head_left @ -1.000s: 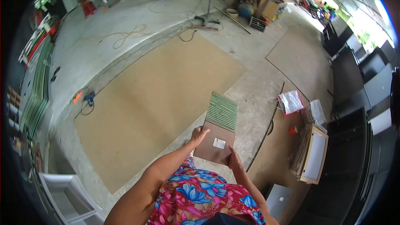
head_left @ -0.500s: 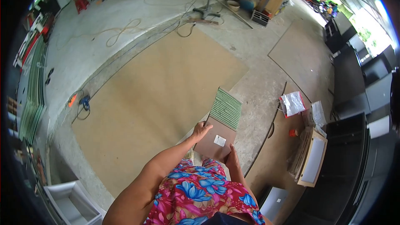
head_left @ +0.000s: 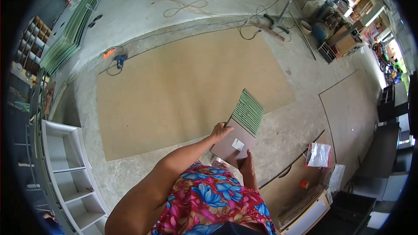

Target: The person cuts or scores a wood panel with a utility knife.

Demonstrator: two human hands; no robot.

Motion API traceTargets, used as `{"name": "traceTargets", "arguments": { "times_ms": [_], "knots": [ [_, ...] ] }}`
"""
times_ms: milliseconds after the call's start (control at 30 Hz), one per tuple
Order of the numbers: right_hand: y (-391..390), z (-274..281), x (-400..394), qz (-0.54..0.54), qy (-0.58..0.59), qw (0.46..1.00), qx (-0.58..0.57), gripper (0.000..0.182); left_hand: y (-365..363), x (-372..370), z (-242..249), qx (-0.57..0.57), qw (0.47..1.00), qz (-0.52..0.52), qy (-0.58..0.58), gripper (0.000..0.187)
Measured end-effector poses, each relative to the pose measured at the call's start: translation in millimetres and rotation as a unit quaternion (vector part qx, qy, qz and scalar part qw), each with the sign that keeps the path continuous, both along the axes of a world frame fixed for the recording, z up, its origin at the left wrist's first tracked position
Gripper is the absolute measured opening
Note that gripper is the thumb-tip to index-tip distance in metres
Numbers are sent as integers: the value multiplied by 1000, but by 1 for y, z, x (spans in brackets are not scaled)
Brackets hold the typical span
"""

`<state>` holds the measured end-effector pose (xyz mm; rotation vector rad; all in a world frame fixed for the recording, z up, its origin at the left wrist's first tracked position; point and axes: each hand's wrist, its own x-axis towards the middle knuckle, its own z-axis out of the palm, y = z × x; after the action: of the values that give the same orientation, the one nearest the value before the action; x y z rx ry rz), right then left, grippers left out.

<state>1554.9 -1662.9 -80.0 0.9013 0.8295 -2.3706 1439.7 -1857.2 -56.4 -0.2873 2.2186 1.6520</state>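
Before my body I hold a stack of brown boards (head_left: 227, 146) with a small white label on its near face. The far side of the stack shows green stripes like many thin board edges. My left hand (head_left: 221, 132) grips the left edge, thumb on the brown face. Lower down on the right edge, my right hand (head_left: 247, 165) is closed round the stack, its fingers partly hidden. Beyond the stack, a large tan sheet (head_left: 174, 100) lies flat on the floor.
A white shelf unit (head_left: 69, 170) stands at the left, near green-edged panels (head_left: 72, 35). A blue power tool (head_left: 120, 61) with a cable lies at the sheet's corner. A standing fan (head_left: 291, 6) is at the back. At the right are a silver packet (head_left: 319, 155) and dark cabinets (head_left: 348, 211).
My view has turned to the right and lowered, bringing more of the white shelf unit into sight. Both hands keep their hold on the stack, which sits slightly further right in view.
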Motion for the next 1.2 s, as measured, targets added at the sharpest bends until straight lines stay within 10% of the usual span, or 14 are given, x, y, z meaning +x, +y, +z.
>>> {"name": "traceTargets", "arguments": {
  "times_ms": [1200],
  "knots": [
    [77, -53, -55, 78, -131, 983, -104, 45, 59, -41, -25, -51, 997, 45, -21, 30]
  ]
}}
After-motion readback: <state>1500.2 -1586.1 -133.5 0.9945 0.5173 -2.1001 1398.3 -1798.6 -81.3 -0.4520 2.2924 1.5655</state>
